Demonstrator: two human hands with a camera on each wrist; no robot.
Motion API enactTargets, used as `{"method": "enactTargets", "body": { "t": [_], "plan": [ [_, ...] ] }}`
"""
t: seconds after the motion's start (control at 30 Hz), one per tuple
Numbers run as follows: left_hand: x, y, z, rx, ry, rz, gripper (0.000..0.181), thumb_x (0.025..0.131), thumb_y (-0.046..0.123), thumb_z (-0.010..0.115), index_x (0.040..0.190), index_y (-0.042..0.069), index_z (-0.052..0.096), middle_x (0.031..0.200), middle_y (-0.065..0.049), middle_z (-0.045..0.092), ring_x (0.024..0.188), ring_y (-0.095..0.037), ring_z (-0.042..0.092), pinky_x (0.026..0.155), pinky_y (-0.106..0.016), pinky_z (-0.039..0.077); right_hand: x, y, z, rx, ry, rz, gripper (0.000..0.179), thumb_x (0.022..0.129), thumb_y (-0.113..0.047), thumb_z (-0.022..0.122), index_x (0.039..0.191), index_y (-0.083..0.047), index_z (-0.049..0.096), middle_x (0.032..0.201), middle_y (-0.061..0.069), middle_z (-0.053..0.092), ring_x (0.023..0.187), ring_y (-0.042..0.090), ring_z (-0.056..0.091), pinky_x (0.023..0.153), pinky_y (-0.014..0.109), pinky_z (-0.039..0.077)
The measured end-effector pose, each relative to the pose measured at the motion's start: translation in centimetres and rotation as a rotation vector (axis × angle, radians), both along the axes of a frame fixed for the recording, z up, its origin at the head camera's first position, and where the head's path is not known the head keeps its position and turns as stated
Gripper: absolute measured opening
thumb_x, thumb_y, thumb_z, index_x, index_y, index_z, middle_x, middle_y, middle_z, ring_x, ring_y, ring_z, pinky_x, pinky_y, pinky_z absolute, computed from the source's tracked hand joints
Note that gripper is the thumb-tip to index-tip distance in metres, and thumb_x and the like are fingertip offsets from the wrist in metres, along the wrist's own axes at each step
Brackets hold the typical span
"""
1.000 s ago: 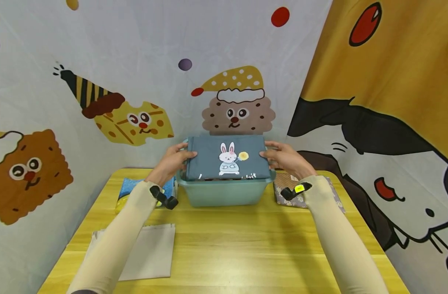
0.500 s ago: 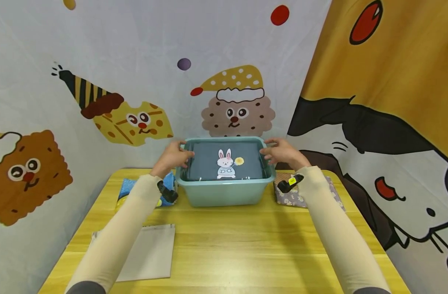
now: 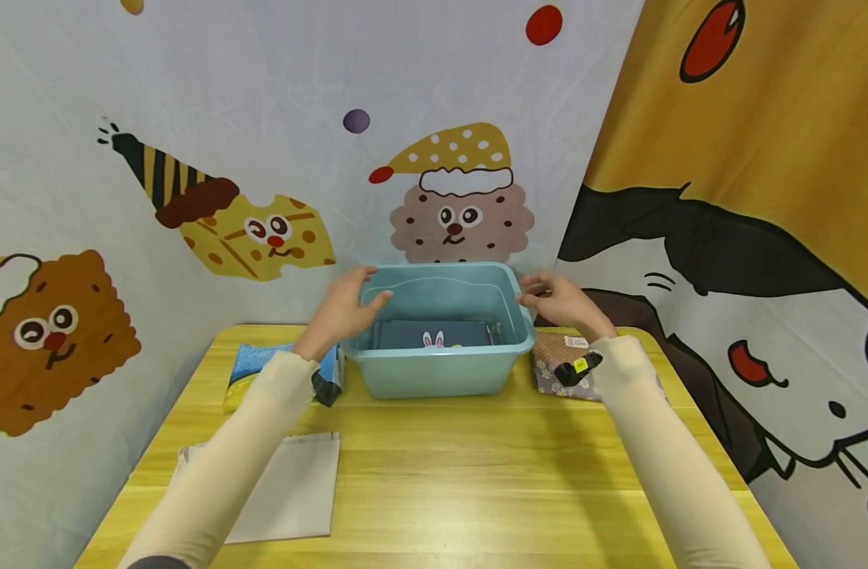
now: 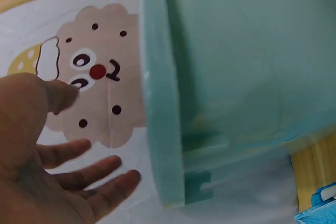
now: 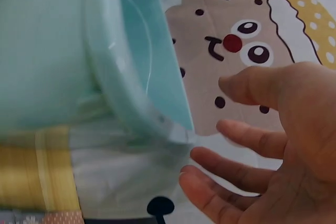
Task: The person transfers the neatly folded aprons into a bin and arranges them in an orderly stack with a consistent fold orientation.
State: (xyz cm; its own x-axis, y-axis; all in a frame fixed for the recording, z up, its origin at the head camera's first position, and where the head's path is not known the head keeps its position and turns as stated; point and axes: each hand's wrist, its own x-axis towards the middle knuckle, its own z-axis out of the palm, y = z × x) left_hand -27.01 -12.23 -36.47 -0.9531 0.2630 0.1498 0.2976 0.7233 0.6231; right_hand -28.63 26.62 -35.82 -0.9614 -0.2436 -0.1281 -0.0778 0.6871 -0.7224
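The rabbit-print cloth (image 3: 398,335) lies folded inside the blue-green tub (image 3: 434,375), below its rim. The left hand (image 3: 341,312), beside the tub's left end, has fingers loosely spread and grasps nothing; the right hand (image 3: 560,304), beside the right end, is likewise released. On the surface (image 3: 462,474), a blue-and-yellow packet (image 3: 252,360) sits left of the tub, a flowered item (image 3: 545,353) right, and a flat pale item (image 3: 295,486) front-left.

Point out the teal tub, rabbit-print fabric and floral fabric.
Teal tub (image 3: 434,375), head view: outside of its front wall.
Rabbit-print fabric (image 3: 409,336), head view: beside the rabbit's ears.
Floral fabric (image 3: 551,348), head view: its brown section.
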Motion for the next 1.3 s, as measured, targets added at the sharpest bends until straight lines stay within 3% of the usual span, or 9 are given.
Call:
{"method": "enactTargets", "body": {
  "t": [0.23,0.47,0.73,0.93,1.3],
  "plan": [
    [1.4,1.2,-0.8,-0.041,0.142,-0.078,0.067,0.105,0.046,0.055,0.158,0.01,0.036,0.159,-0.017,0.04,0.147,-0.037,0.04,0.116,-0.058,0.039,0.6,0.6,-0.9,0.089,0.066,0.042,0.062,0.104,-0.045,0.057,0.153,-0.01,0.045,0.155,0.021,0.046,0.137,0.042,0.05,0.11,0.057,0.045],
    [2.4,2.8,-2.1,-0.064,0.299,-0.18,0.066,0.104,0.043,0.057,0.158,0.01,0.036,0.156,-0.014,0.041,0.147,-0.033,0.039,0.118,-0.053,0.039,1.6,1.5,-1.5,0.144,0.119,0.016,0.074,0.099,-0.064,0.053,0.156,-0.017,0.042,0.157,0.018,0.045,0.141,0.041,0.047,0.112,0.062,0.042],
    [4.0,5.4,-2.9,-0.134,0.351,-0.24,0.073,0.102,0.049,0.059,0.161,0.015,0.032,0.162,-0.013,0.036,0.158,-0.035,0.021,0.123,-0.056,0.033,2.2,3.3,-3.0,0.205,0.187,0.011,0.079,0.101,-0.065,0.047,0.161,-0.017,0.033,0.164,0.018,0.036,0.147,0.045,0.037,0.114,0.07,0.034],
    [5.2,7.4,-3.5,-0.161,0.414,-0.298,0.075,0.101,0.053,0.059,0.16,0.015,0.032,0.165,-0.013,0.033,0.159,-0.034,0.018,0.119,-0.054,0.04,2.8,4.6,-3.9,0.242,0.179,-0.009,0.081,0.101,-0.066,0.046,0.163,-0.018,0.029,0.166,0.025,0.026,0.152,0.054,0.018,0.114,0.078,0.021],
    [7.0,11.6,-4.8,-0.178,0.486,-0.42,0.078,0.1,0.056,0.057,0.162,0.018,0.03,0.167,-0.009,0.029,0.161,-0.026,0.014,0.12,-0.047,0.04,3.3,7.0,-6.0,0.318,0.163,-0.013,0.081,0.103,-0.062,0.047,0.164,-0.014,0.023,0.169,0.029,0.012,0.15,0.06,0.009,0.111,0.082,0.018]
  ]
}}
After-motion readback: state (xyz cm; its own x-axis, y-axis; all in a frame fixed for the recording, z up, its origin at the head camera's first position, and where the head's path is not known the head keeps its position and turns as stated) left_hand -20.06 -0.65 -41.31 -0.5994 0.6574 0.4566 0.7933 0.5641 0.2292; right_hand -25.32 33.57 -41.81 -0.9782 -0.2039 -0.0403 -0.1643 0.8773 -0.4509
